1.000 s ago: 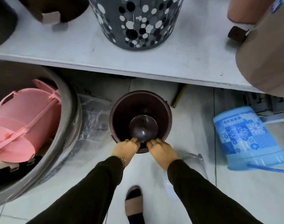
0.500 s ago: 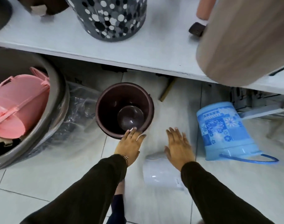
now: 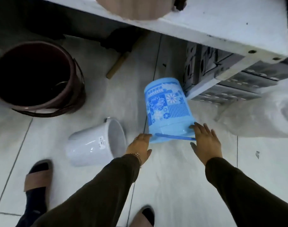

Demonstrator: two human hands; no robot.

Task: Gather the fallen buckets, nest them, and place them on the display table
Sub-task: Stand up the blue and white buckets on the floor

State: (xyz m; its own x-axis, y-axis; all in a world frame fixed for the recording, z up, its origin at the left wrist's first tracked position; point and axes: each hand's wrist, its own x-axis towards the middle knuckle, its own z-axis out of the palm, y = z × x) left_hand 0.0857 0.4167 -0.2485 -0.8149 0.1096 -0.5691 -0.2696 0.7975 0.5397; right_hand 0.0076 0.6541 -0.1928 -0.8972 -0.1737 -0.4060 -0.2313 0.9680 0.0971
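Observation:
A blue flower-patterned bucket lies on its side on the tiled floor, rim and handle toward me. My left hand touches the left end of its rim with fingers spread. My right hand rests open at the right end of the rim. A small white bucket lies on its side just left of my left hand, mouth facing right. A dark maroon bucket stands upright at the left, with another bucket nested inside. The white display table runs across the top.
A tan bin stands on the table's edge. Grey perforated crates sit under the table at right, a white plastic-wrapped bundle beside them. A wooden stick lies on the floor. My sandalled feet are at the bottom.
Both hands have left the maroon bucket's rim and moved right onto the blue bucket's rim. The view has swung right and down.

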